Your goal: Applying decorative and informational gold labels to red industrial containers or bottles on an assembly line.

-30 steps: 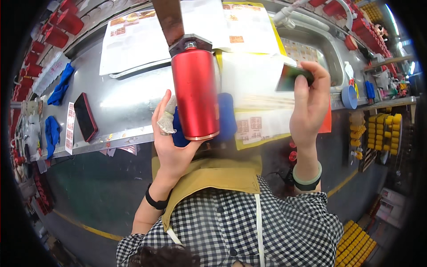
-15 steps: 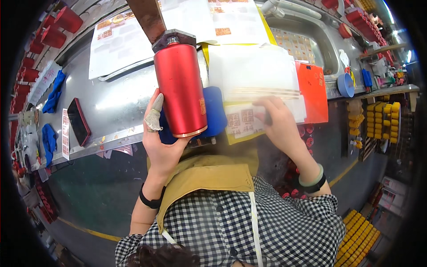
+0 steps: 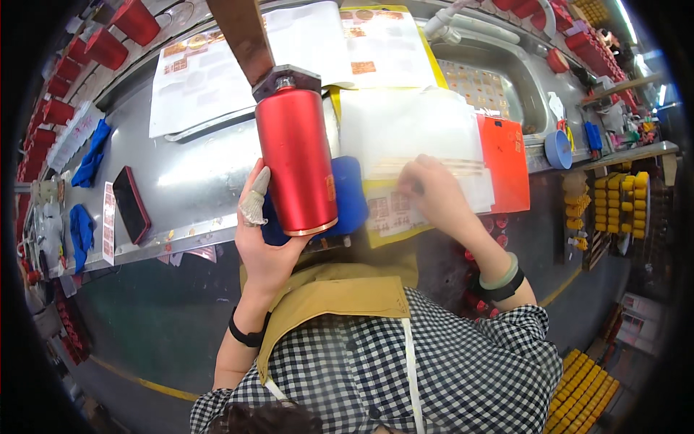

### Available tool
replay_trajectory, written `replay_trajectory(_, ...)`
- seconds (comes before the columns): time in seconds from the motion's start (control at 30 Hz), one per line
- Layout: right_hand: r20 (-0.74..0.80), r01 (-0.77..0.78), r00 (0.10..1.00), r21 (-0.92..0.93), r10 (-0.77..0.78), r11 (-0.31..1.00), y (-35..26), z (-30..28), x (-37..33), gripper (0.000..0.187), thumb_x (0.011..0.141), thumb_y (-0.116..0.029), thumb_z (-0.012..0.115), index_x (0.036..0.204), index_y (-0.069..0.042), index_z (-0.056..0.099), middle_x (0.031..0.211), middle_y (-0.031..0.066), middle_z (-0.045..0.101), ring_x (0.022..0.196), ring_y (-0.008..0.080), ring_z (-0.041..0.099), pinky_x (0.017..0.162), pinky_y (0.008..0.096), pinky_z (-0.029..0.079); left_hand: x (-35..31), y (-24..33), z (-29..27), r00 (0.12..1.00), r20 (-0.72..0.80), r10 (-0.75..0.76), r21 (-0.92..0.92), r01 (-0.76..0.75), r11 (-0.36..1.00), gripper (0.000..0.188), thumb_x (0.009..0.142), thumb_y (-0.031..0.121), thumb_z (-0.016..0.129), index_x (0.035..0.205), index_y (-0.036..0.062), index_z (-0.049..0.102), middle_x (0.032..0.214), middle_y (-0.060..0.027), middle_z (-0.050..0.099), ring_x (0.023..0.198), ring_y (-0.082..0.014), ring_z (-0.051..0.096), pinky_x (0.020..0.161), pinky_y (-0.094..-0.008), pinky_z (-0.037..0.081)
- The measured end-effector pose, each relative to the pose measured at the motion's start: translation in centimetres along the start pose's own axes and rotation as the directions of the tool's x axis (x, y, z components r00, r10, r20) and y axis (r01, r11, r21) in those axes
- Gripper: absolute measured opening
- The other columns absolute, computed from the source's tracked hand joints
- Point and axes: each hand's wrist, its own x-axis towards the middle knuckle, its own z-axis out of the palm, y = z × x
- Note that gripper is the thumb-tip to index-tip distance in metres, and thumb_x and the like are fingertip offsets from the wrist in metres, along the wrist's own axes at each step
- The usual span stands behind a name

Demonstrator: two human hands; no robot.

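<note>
My left hand [image 3: 266, 242] is wrapped round the lower end of a shiny red metal cylinder [image 3: 295, 159], with a grey cover on one finger. The cylinder's top sits against a dark octagonal plate [image 3: 288, 78] on a brown bar, and a small gold decal shows on its right side. My right hand [image 3: 435, 192] is curled, thumb against fingers, over a sheet of gold-and-red decals [image 3: 389, 214] on a yellow folder. Whatever it pinches is too small to make out. White paper [image 3: 405, 119] covers the upper part of that folder.
Blue padding [image 3: 350, 192] lies behind the cylinder. On the metal bench are a phone [image 3: 131, 205], a decal strip [image 3: 108, 220] and blue cloths [image 3: 81, 235]. A red folder [image 3: 504, 163] sits at the right, near a sink [image 3: 524, 79] and blue bowl [image 3: 559, 144].
My right hand has shifted slightly left over the decal sheet, its fingers more tightly curled. My left hand stays on the red cylinder. The whole view has moved a little.
</note>
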Motion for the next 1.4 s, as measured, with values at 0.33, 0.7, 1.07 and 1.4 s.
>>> replay_trajectory(0.33, 0.007, 0.036, 0.999, 0.02, -0.036, 0.999, 0.3, -0.9, -0.1, 0.009, 0.086, -0.005, 0.075, 0.091, -0.007, 0.068, 0.092, 0.0089, 0.065, 0.098, 0.0321, 0.063, 0.085, 0.0425, 0.053, 0.2, 0.2, 0.1, 1.0, 0.009, -0.009, -0.03, 0.009, 0.999, 0.09, 0.074, 0.017, 0.094, 0.15, -0.0018, 0.05, 0.157, -0.0182, 0.049, 0.146, -0.0321, 0.047, 0.122, -0.0435, 0.035)
replay_trajectory(0.7, 0.126, -0.079, 0.991, 0.206, 0.053, 0.975, 0.2, -2.1, 0.7, 0.024, 0.085, -0.01, 0.079, 0.104, -0.004, 0.067, 0.097, 0.0128, 0.07, 0.099, 0.0316, 0.066, 0.089, 0.0425, 0.053, 0.1, 0.0, 0.1, 1.0, 0.004, -0.006, -0.029, 0.006, 1.0, 0.092, 0.074, 0.02, 0.095, 0.151, 0.0002, 0.049, 0.158, -0.018, 0.049, 0.146, -0.0325, 0.046, 0.122, -0.044, 0.036)
replay_trajectory(1.07, 0.151, 0.072, 0.986, -0.005, -0.07, 0.997, 0.4, -1.5, 0.6, 0.022, 0.08, -0.021, 0.084, 0.091, -0.008, 0.07, 0.095, 0.0099, 0.066, 0.099, 0.0319, 0.063, 0.086, 0.0428, 0.052, 0.2, 0.0, 0.1, 1.0, 0.017, 0.02, -0.005, -0.02, 1.0, 0.09, 0.075, 0.016, 0.093, 0.152, -0.0003, 0.048, 0.158, -0.0197, 0.047, 0.144, -0.0323, 0.05, 0.118, -0.0424, 0.041)
replay_trajectory(1.4, 0.077, 0.09, 0.992, 0.117, -0.099, 0.989, 0.8, -1.3, 0.3, 0.009, 0.086, -0.003, 0.073, 0.094, -0.007, 0.073, 0.098, 0.0084, 0.066, 0.1, 0.0315, 0.063, 0.088, 0.0431, 0.052, 0.2, -0.2, 0.1, 0.999, 0.014, 0.034, 0.015, -0.035, 0.999, 0.091, 0.075, 0.017, 0.094, 0.151, -0.0011, 0.048, 0.158, -0.0204, 0.047, 0.144, -0.0329, 0.05, 0.118, -0.0426, 0.041)
